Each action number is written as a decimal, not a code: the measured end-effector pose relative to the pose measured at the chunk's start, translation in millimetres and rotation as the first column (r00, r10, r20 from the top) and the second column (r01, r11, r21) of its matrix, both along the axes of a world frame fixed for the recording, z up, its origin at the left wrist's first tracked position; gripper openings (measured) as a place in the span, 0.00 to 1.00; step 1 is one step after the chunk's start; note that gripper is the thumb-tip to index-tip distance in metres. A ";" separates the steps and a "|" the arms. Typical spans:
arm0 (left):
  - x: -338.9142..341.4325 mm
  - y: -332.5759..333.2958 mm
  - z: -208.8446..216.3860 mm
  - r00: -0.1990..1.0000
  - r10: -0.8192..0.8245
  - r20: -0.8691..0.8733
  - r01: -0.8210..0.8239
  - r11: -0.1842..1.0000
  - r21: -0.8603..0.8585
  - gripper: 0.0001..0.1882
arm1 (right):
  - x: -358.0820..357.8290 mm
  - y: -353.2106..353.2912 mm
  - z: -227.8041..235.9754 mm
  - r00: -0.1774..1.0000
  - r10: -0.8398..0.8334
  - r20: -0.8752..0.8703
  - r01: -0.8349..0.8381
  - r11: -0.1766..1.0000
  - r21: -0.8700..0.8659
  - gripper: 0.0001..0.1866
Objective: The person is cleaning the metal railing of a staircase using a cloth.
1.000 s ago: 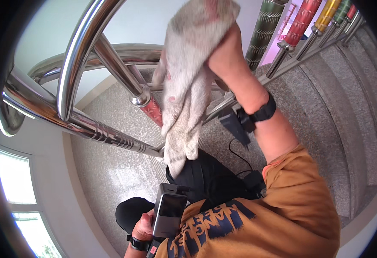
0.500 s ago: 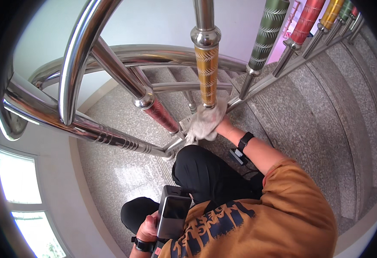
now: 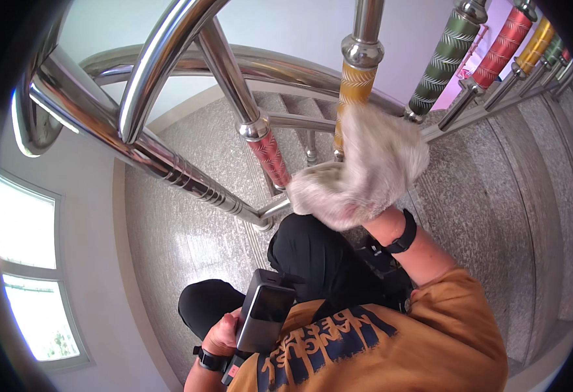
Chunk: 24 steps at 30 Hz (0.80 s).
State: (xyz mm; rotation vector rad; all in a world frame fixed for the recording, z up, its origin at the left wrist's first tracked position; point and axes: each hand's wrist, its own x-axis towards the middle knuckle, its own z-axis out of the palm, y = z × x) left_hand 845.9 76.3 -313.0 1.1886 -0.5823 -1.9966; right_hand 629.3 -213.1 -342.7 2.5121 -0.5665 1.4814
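Note:
My right hand [image 3: 374,219] grips a greyish-white cloth [image 3: 381,163], which hides most of its fingers. Raised and spread, the cloth is smeared by motion. It overlaps the lower part of a yellow patterned baluster [image 3: 357,83]; whether they touch cannot be told. Beside it on the left stands a red patterned baluster [image 3: 270,160] with a metal collar. My left hand [image 3: 222,334] is low, by my bent knee, next to a grey box-shaped device [image 3: 263,317] with a dark glossy face. That device hides its fingers.
A shiny metal handrail [image 3: 162,160] curves along the left. Green [image 3: 443,62] and red [image 3: 505,49] balusters continue to the upper right. Speckled stone steps [image 3: 489,196] wind down the right side. A window [image 3: 35,320] is in the left wall. Dark equipment lies by my right knee.
My right hand has lifted the cloth from the foot of the yellow baluster, toward me and to the right, and the cloth has spread out. The view has shifted a little; my left hand stays put.

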 end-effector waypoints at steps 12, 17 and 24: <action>0.5 14.9 1.0 0.993 0.116 -0.002 -0.116 0.993 -0.010 0.61 | 116.6 -54.8 117.0 0.744 0.596 0.303 -0.666 0.700 0.258 0.13; 6.8 20.9 -12.7 0.992 0.115 -0.058 -0.118 0.992 -0.040 0.61 | 102.5 -33.4 20.2 0.891 0.416 0.182 -0.452 0.852 0.263 0.19; 22.9 36.3 -26.0 0.971 0.152 -0.183 -0.151 0.988 0.020 0.54 | 93.4 -46.7 -113.3 0.834 0.507 0.217 -0.431 0.354 0.830 0.24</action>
